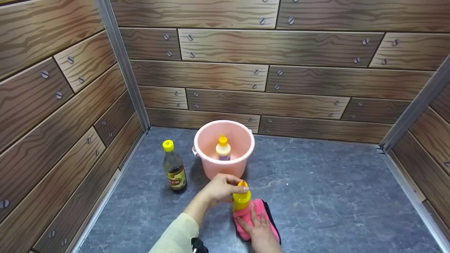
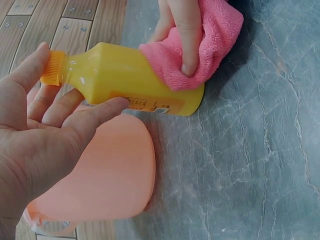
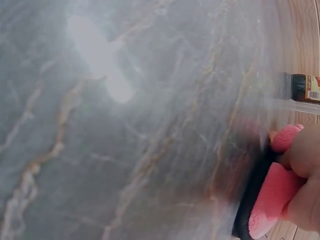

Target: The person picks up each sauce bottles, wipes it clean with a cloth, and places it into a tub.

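A yellow squeeze bottle (image 1: 241, 203) with an orange cap (image 2: 53, 68) stands in front of the bucket. My left hand (image 1: 218, 189) holds it by the top, thumb on the cap and fingers about the neck. My right hand (image 1: 261, 234) grips a pink cloth (image 1: 260, 207) with a dark edge and presses it to the bottle's lower side, as the left wrist view shows. Part of the bottle's label is hidden behind the cloth and a left finger. Inside the pink bucket (image 1: 225, 170) is a pale bottle (image 1: 223, 149) with a yellow nozzle cap.
Left of the bucket stands a dark sauce bottle (image 1: 175, 172) with a yellow cap. The grey marbled surface (image 1: 334, 196) is bounded by wood-patterned panels (image 1: 281, 45) at the back and sides, with metal strips at the corners.
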Demonstrator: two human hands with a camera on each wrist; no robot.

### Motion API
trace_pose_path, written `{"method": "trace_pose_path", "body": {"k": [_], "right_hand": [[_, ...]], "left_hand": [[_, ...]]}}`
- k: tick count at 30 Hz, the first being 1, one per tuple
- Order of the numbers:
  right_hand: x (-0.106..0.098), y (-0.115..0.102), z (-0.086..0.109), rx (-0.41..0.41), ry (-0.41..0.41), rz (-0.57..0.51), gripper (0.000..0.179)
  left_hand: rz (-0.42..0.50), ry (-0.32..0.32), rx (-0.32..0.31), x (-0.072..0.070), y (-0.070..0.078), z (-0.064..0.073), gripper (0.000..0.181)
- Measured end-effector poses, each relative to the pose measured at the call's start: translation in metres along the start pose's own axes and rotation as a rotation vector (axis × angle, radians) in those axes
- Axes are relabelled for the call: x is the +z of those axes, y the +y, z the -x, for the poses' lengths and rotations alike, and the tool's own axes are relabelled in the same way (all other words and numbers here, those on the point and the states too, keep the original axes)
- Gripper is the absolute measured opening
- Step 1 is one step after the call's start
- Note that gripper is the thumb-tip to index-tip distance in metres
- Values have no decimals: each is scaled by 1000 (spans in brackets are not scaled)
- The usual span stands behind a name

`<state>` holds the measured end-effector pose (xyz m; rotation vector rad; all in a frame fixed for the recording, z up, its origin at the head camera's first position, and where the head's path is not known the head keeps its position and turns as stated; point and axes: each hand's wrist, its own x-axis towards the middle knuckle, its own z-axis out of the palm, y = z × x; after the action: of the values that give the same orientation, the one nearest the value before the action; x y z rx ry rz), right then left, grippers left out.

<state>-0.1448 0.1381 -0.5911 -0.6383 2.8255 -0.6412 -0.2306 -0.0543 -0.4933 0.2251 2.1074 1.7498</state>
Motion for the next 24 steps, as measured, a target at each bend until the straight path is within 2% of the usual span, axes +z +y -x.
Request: {"method": "trace_pose_path", "body": {"k": [10, 18, 24], "right_hand": [[-12, -4, -6, 71, -114, -1, 60], [-16, -3, -7, 121, -138, -39, 60], [-19, 0, -5, 124, -144, -62, 64]], "left_hand": [[7, 6, -20, -1, 0, 2, 26], [9, 7, -17, -1, 0, 1, 25], [4, 9, -16, -1, 0, 2, 24]]}}
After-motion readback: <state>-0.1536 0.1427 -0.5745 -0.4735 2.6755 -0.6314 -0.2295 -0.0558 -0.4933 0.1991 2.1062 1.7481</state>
